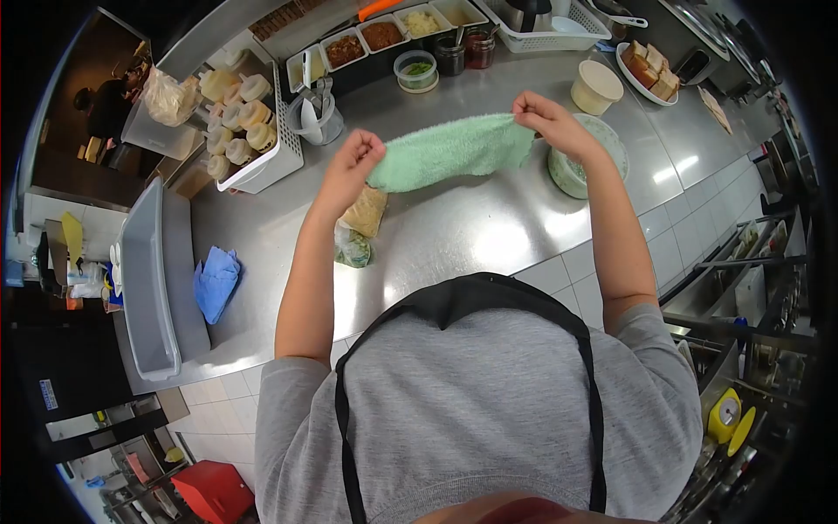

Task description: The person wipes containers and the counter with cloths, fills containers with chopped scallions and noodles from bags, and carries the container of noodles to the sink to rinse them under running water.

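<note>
A light green towel (454, 155) is stretched between my two hands above the steel counter (436, 236). My left hand (353, 166) pinches its left end, fingers closed. The right end is gripped by my right hand (554, 127), held a little higher. Just below my left hand lie a bag of yellowish crumbs (365, 212) and a clear bag with something green (353, 250), both partly covered. Beside my right wrist stands a round, pale green tub (572, 175), part of it hidden behind my forearm.
At the left, a white basket (284, 153) holds several squeeze bottles, with a grey bin (157, 288) and blue cloth (218, 284) nearer me. Food trays (381, 37) line the back. A cream tub (597, 87) and bread plate (648, 73) stand at the right.
</note>
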Tool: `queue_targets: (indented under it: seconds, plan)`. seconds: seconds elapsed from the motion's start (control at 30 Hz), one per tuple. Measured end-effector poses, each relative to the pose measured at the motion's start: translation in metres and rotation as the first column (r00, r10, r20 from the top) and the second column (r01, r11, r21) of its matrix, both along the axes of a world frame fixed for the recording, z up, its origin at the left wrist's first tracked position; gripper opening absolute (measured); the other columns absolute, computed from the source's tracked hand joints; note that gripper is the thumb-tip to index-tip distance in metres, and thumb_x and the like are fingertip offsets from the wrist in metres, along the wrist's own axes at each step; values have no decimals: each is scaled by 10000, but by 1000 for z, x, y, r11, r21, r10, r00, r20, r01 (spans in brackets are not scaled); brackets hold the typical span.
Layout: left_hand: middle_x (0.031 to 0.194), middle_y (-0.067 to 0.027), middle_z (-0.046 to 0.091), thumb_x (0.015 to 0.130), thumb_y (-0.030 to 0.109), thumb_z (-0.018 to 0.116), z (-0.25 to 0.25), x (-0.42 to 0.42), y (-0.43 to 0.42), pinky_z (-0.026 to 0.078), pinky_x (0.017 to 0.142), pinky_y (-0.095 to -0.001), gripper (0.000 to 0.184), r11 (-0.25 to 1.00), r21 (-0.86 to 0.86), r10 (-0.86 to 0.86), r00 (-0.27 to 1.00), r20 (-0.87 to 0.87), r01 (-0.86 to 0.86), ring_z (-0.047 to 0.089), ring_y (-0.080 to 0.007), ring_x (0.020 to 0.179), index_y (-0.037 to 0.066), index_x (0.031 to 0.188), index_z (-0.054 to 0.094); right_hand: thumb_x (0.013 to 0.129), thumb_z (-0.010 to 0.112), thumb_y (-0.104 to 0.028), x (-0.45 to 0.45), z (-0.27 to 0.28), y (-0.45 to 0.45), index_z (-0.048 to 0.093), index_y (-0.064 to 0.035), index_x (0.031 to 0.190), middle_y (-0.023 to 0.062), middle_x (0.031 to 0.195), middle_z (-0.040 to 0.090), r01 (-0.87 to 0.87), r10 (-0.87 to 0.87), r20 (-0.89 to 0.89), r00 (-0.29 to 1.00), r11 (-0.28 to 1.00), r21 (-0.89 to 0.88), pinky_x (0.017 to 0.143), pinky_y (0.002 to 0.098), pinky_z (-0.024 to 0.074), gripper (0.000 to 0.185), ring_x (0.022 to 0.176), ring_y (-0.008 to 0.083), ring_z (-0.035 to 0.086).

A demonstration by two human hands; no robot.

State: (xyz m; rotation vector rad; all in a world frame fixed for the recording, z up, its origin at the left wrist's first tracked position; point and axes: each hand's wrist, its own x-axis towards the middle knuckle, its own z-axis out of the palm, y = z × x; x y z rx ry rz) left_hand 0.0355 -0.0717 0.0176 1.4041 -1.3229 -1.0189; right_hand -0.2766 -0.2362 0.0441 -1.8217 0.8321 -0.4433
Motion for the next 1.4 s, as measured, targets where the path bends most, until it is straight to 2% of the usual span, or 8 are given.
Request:
queue_targets:
  seconds: [0.27,0.37,0.43,0.7,0.9,0.97,1.17,1.4]
  plan:
    - [882,18,538,873,193,610,62,-88,9,453,557,-193,218,988,72,-104,944,-314,133,547,-65,687,95,1048,524,837,583,-112,47,31,76,460,-94,933,-47,803,483,-230,215,290,932,973,17,639,216,396,157,741,42,461]
    - [980,-33,531,836,179,651,64,-79,6,460,606,-210,271,998,-38,-60,994,-94,57,558,-110,831,100,1072,544,791,608,-62,49,26,67,456,-75,916,-16,789,521,-257,285,241,928,956,-143,640,267,424,197,771,74,520]
    - [1059,-71,510,797,143,678,50,-62,-6,452,712,-250,250,918,-360,131,730,670,166,513,-171,1010,83,1006,555,799,586,-13,51,26,64,446,-54,937,-27,811,499,-206,260,194,946,944,-257,675,231,406,201,785,73,507]
    - [1101,-104,510,710,158,722,-2,-59,6,432,818,-327,265,917,-260,-196,908,369,304,510,-253,981,57,853,524,734,545,12,24,10,72,491,-44,879,104,801,556,-324,319,-81,944,856,-404,689,329,437,164,772,254,572]
    - [1105,-109,526,745,199,699,-44,-77,25,421,791,-361,271,924,379,-197,912,359,50,516,-261,995,91,939,544,729,564,-14,26,-59,71,497,-72,928,111,877,574,-325,274,-235,932,921,-215,688,382,440,218,813,321,570]
    - [1138,-73,539,732,263,706,-52,-88,23,390,885,-381,374,920,-370,358,657,664,-127,495,-245,1081,101,1030,546,731,606,-33,26,-65,63,498,-72,968,113,1009,538,-68,50,-50,997,872,-485,724,374,449,263,878,311,561]
    - [1210,-43,537,799,202,611,-83,-98,3,400,884,-367,387,880,-168,-76,481,873,444,498,-217,1104,154,1177,542,766,656,-112,7,-56,59,503,-74,1024,101,1059,496,-43,37,-24,999,931,-362,786,345,464,302,917,260,568]
    - [1012,-139,629,850,108,545,-39,-27,-83,462,803,-353,222,926,-376,180,849,498,24,600,-315,930,69,1059,609,777,666,-138,-38,-27,104,514,-76,1031,86,1075,492,15,-25,-47,999,978,-207,820,342,461,303,937,235,562]
